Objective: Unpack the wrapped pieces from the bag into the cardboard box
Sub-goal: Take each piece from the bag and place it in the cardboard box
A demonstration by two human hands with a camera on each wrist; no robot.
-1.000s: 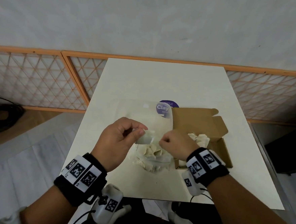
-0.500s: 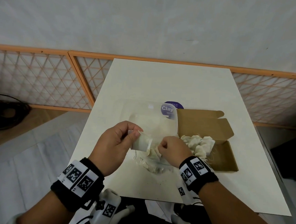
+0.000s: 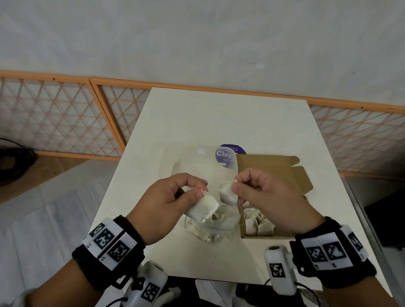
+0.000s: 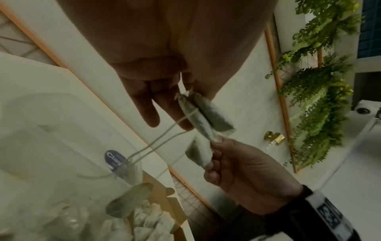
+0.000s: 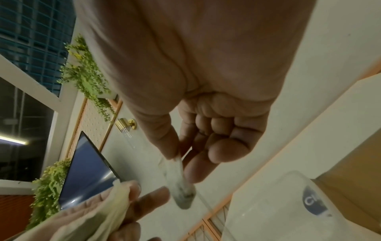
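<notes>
Above the clear plastic bag (image 3: pixel 196 162) with its purple "Clay" label (image 3: pixel 224 155), my left hand (image 3: pixel 200 190) pinches a white wrapped piece (image 3: pixel 201 208) by its top edge. My right hand (image 3: pixel 236 188) pinches a second wrapped piece (image 3: pixel 228 194) just to its right. In the left wrist view, thin strings (image 4: pixel 160 143) trail from the left-hand piece (image 4: pixel 206 114) down toward the bag. More pieces lie in the bag's near end (image 3: pixel 209 230). The open cardboard box (image 3: pixel 281 173) stands right of the bag, with several pieces (image 3: pixel 259 223) inside, partly hidden by my right hand.
The pale table (image 3: pixel 223 116) carries only the bag and box. An orange lattice fence (image 3: pixel 55 114) runs behind it below a grey wall. Black cables (image 3: pixel 7 156) lie on the floor at far left. A dark object (image 3: pixel 393 214) stands right of the table.
My right hand has risen from the bag's mouth with a wrapped piece and moved right. My left hand keeps hold of its piece, lifted slightly, so the two pieces hang apart.
</notes>
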